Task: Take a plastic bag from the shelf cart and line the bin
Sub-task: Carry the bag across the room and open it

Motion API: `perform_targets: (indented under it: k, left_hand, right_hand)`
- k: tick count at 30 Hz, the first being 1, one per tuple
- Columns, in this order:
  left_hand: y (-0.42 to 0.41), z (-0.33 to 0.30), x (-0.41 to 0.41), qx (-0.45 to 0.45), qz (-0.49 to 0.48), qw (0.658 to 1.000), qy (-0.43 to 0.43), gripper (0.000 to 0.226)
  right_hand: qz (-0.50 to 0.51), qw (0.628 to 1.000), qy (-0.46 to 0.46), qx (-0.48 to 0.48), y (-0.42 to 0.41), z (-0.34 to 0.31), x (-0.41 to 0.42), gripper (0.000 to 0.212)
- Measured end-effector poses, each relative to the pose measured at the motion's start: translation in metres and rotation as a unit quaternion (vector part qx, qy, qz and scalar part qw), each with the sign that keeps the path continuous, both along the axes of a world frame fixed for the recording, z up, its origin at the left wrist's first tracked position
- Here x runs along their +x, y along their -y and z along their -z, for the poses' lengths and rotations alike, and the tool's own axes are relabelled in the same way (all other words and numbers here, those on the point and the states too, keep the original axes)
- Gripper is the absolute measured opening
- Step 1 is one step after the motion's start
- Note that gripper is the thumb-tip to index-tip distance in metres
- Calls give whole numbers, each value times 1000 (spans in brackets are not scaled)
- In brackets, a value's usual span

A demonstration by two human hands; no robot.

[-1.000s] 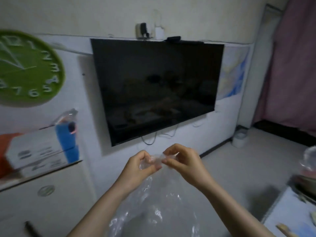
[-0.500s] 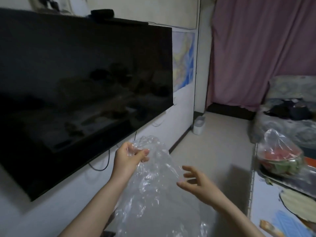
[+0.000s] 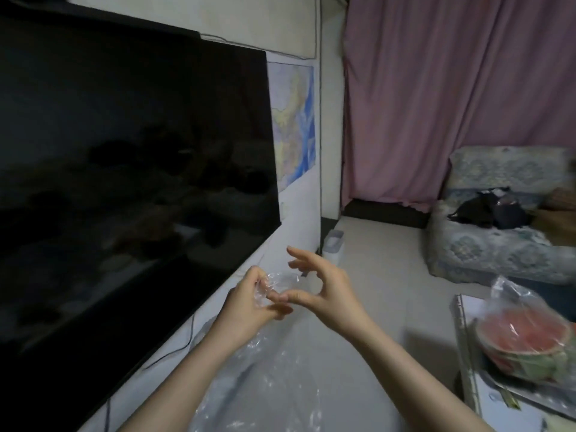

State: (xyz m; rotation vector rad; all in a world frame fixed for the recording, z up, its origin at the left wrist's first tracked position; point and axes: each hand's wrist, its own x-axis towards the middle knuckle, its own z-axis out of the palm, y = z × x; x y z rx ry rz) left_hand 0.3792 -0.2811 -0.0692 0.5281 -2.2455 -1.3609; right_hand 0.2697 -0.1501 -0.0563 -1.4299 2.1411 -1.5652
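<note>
A clear, crinkled plastic bag (image 3: 274, 378) hangs in front of me, its body falling toward the bottom of the view. My left hand (image 3: 249, 304) is closed on the bag's top edge. My right hand (image 3: 324, 285) meets it there, thumb and forefinger pinching the same edge, the other fingers spread. A small white bin (image 3: 333, 244) stands on the floor against the wall, beyond my hands and partly hidden by my right fingers.
A big dark television (image 3: 124, 169) fills the left wall, with a map poster (image 3: 293, 123) beside it. Pink curtains (image 3: 452, 98) hang at the back. A patterned bed (image 3: 498, 238) is at right. A wrapped watermelon half (image 3: 523, 344) sits on a white surface (image 3: 511, 416) at lower right.
The view has swung right, from the clock and television toward the curtains and bed. My right hand let go of the bag half a second ago and now pinches its top edge again.
</note>
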Motion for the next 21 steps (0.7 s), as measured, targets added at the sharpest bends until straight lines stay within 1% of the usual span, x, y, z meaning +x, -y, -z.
perform_targets:
  k: [1,4,5,6,7,8,9,10,12,13,14,15,16,18,19,21]
  left_hand:
    - [11,2,-20,-12,20,1000,8,47]
    - [45,2,-79,-32,74,996,30,48]
    - [59,-1,-97,-40,90,994,48,51]
    - [73,-6,-114,-46,118,989,69,54]
    - [88,-12,-133,-38,160,982,89,59]
    - [105,-18,-151,-11,201,974,100,62]
    - [123,-24,-169,26,225,969,96,61]
    - [143,-28,-189,64,226,969,77,56]
    - [181,-24,-231,129,173,976,38,36]
    - [198,-14,-253,139,138,980,38,27]
    - [211,-1,-272,142,117,981,57,26]
    - [219,14,-291,145,117,979,87,33]
    - [223,28,-310,156,136,971,121,45]
    - [222,51,-351,192,201,943,181,74]
    - [219,58,-372,207,244,927,194,84]
    - [215,70,-418,196,322,907,187,93]
  right_hand:
    - [15,1000,-16,1,11,1,-16,65]
    - [62,997,-54,1,42,3,-70,22]
    - [77,996,-52,2,51,2,-89,13]
    - [95,994,-43,6,58,0,-108,9]
    - [113,993,-34,12,65,-2,-127,9]
    - [126,991,-29,17,69,-5,-145,13]
    - [136,990,-28,20,73,-9,-163,17]
    - [144,989,-29,24,76,-12,-182,19]
    - [154,987,-38,38,79,-18,-220,17]
    - [161,985,-42,46,79,-20,-239,14]
    - [170,983,-43,51,79,-22,-259,13]
    - [179,982,-43,51,79,-22,-278,14]
    - [188,980,-45,50,79,-22,-297,19]
    - [205,976,-49,44,82,-20,-335,31]
    - [214,975,-44,39,83,-17,-356,34]
    - [229,973,-31,25,85,-12,-401,32]
